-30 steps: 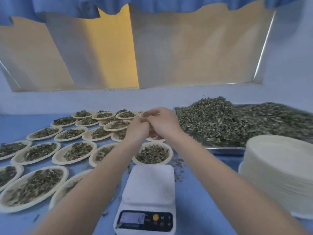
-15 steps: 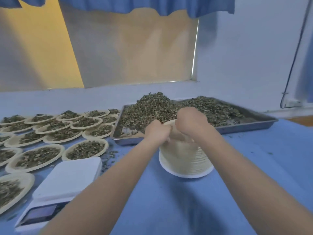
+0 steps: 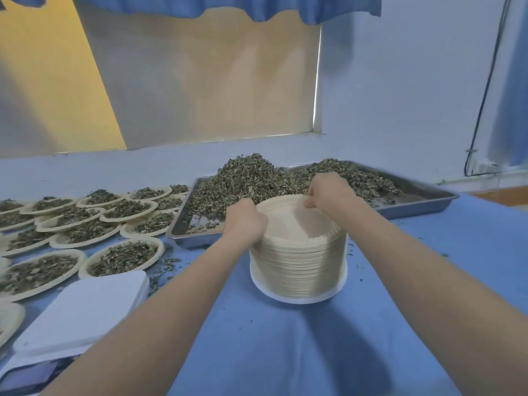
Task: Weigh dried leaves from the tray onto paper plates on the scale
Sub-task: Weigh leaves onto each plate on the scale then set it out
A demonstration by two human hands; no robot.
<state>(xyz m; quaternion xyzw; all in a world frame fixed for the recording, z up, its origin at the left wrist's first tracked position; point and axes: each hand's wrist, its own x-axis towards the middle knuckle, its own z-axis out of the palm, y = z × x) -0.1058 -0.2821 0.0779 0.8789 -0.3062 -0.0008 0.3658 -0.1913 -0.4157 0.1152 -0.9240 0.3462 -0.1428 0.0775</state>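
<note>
Since half a second ago the right hand (image 3: 328, 192) has shifted back to the far rim of the stack of paper plates (image 3: 298, 264), and the top plate (image 3: 291, 221) now shows between the hands. Its fingers curl over that rim and pinch the top plate's edge. The left hand (image 3: 244, 221) grips the stack's left side, fingers bent round the rim. The stack stands on the blue table (image 3: 285, 352), just in front of the metal tray (image 3: 414, 204) heaped with dried leaves (image 3: 245, 178). The white scale (image 3: 77, 312) sits at lower left with nothing on its platform, and filled plates (image 3: 123, 257) lie behind it.
</note>
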